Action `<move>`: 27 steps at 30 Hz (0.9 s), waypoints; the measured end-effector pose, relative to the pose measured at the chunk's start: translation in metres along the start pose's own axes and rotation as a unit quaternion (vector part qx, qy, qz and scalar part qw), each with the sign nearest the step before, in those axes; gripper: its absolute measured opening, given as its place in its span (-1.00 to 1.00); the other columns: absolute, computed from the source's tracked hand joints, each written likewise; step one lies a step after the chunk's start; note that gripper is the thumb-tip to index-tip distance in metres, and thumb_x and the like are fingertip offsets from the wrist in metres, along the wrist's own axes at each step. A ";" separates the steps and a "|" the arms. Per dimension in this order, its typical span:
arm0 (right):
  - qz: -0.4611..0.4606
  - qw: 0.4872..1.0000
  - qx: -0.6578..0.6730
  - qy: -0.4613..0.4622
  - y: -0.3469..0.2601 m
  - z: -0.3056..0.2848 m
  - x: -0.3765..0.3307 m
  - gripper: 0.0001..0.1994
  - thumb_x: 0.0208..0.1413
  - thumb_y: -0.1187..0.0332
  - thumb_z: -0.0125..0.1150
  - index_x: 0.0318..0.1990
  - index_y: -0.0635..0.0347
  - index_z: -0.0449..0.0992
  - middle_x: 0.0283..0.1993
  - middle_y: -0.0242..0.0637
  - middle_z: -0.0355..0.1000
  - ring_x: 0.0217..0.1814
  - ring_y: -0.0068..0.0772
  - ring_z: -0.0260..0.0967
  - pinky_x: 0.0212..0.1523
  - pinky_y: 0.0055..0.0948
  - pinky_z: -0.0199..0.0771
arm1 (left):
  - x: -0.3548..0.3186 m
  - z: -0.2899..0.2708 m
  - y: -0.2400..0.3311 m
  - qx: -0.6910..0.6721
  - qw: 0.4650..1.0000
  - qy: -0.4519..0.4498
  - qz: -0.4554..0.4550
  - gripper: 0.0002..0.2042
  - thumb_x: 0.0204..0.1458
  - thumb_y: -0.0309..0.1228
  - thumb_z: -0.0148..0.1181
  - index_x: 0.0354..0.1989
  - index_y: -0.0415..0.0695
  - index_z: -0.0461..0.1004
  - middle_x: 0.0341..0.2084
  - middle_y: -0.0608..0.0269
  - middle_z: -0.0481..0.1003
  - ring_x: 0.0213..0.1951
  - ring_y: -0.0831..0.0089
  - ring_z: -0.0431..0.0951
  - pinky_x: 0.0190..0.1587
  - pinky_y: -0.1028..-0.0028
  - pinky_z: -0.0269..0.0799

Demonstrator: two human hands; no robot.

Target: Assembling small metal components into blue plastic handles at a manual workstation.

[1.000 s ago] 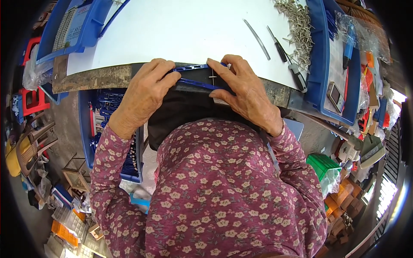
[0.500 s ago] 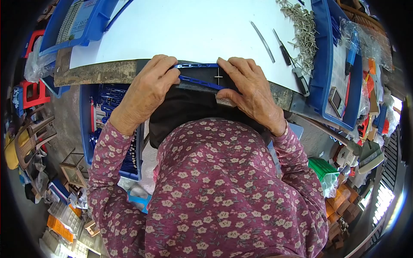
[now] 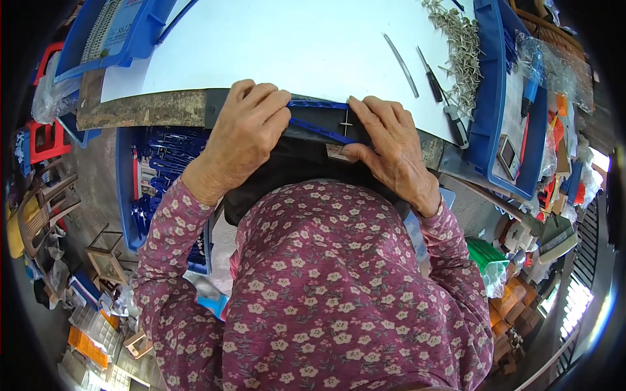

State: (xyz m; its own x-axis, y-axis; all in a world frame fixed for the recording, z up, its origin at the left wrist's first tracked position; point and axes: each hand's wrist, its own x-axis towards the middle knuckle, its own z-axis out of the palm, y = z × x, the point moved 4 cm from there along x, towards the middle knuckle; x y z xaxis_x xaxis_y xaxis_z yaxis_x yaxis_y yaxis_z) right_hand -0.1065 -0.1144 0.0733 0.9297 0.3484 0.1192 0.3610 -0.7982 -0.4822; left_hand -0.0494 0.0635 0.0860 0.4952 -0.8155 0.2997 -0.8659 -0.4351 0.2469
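Observation:
Over the dark pad (image 3: 214, 107) at the table's front edge, I hold a pair of slim blue strips (image 3: 319, 104) that spread apart toward the right. My left hand (image 3: 244, 133) is closed round their left ends, which its fingers hide. At the right ends, my right hand (image 3: 394, 143) pinches them, forefinger on the upper strip and thumb at the lower one. A thin metal pin with a short crosspiece (image 3: 346, 123) stands between the strips, close to my right fingertips. Whether the strips are joined at the left cannot be seen.
White sheeting (image 3: 274, 52) covers the table. Metal pins (image 3: 463, 55) lie heaped at the right, beside a thin screwdriver (image 3: 432, 81), a thicker-handled tool (image 3: 456, 127) and a grey strip (image 3: 400, 65). Blue trays (image 3: 486, 137) flank the table; a bin of blue pieces (image 3: 171, 156) sits below left.
Both hands have shifted slightly to the right together with the blue strips and the pin. The gap between my hands has become a little narrower.

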 end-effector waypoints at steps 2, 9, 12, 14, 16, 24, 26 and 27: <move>-0.006 1.000 -0.011 0.011 -0.001 0.001 0.000 -0.34 -0.26 0.28 0.28 0.08 0.31 0.23 -0.04 -0.13 0.23 -0.09 -0.15 0.15 -0.08 -0.30 0.19 | -0.002 0.003 -0.001 -0.030 1.000 0.009 -0.005 -0.93 -0.24 -0.61 0.07 -0.51 -0.31 0.37 -0.36 0.11 0.37 -0.21 0.26 0.37 -0.11 0.36 0.31; -0.074 0.995 0.018 0.060 -0.021 0.029 0.032 -0.38 -0.30 0.18 0.27 -0.05 0.37 0.29 -0.19 -0.25 0.24 -0.16 -0.30 0.13 -0.11 -0.39 0.17 | -0.028 -0.019 -0.027 -0.020 0.998 0.022 -0.050 -0.91 -0.26 -0.66 0.09 -0.51 -0.34 0.37 -0.34 0.06 0.39 -0.17 0.17 0.38 -0.10 0.32 0.33; -0.118 0.989 0.035 0.078 -0.056 0.046 0.070 -0.46 -0.32 0.17 0.26 -0.17 0.33 0.31 -0.24 -0.32 0.18 -0.21 -0.35 0.10 -0.11 -0.41 0.15 | -0.063 -0.046 -0.056 -0.017 0.992 0.015 -0.124 -0.87 -0.26 -0.72 0.08 -0.47 -0.34 0.37 -0.30 0.02 0.41 -0.15 0.11 0.40 -0.09 0.30 0.33; -0.166 0.981 0.009 0.102 -0.069 0.056 0.085 -0.47 -0.28 0.16 0.23 -0.15 0.33 0.29 -0.23 -0.30 0.20 -0.19 -0.35 0.11 -0.08 -0.40 0.15 | -0.079 -0.062 -0.062 -0.025 0.987 0.013 -0.159 -0.85 -0.24 -0.74 0.05 -0.42 -0.35 0.35 -0.28 -0.01 0.42 -0.16 0.08 0.41 -0.08 0.30 0.30; -0.185 0.977 -0.010 0.109 -0.073 0.052 0.083 -0.47 -0.26 0.16 0.23 -0.15 0.33 0.29 -0.23 -0.28 0.20 -0.17 -0.35 0.12 -0.07 -0.40 0.14 | -0.079 -0.061 -0.057 -0.051 0.987 0.016 -0.148 -0.84 -0.24 -0.74 0.05 -0.42 -0.35 0.35 -0.28 0.00 0.42 -0.16 0.07 0.40 -0.09 0.29 0.30; -0.014 0.998 -0.068 0.005 -0.013 0.006 0.009 -0.40 -0.27 0.24 0.28 -0.02 0.38 0.30 -0.12 -0.12 0.26 -0.16 -0.15 0.19 -0.13 -0.29 0.24 | -0.014 -0.003 -0.005 -0.074 0.997 0.010 0.007 -0.89 -0.22 -0.61 0.04 -0.49 -0.39 0.34 -0.31 -0.03 0.36 -0.13 0.16 0.35 0.00 0.31 0.27; 0.001 0.997 -0.077 0.006 -0.013 0.007 0.009 -0.39 -0.27 0.24 0.27 -0.02 0.37 0.30 -0.12 -0.12 0.26 -0.16 -0.15 0.19 -0.12 -0.29 0.24 | -0.014 -0.002 -0.006 -0.086 0.996 -0.004 0.016 -0.89 -0.22 -0.60 0.05 -0.49 -0.39 0.34 -0.31 -0.03 0.36 -0.12 0.16 0.35 0.01 0.31 0.27; -0.014 0.998 -0.064 0.020 -0.020 0.010 0.016 -0.40 -0.28 0.24 0.28 -0.03 0.36 0.31 -0.15 -0.13 0.25 -0.16 -0.17 0.18 -0.12 -0.30 0.22 | -0.020 -0.007 -0.011 -0.067 0.998 -0.003 0.005 -0.89 -0.23 -0.61 0.04 -0.49 -0.39 0.34 -0.30 -0.03 0.37 -0.12 0.15 0.35 0.01 0.30 0.27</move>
State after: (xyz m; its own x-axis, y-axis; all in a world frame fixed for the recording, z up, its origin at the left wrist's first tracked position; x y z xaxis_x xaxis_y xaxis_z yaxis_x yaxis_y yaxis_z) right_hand -0.0991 -0.0883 0.0762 0.9203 0.3534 0.1679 0.3910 -0.8455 -0.3636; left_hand -0.0496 0.0873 0.0836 0.4855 -0.8218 0.2982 -0.8536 -0.3719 0.3647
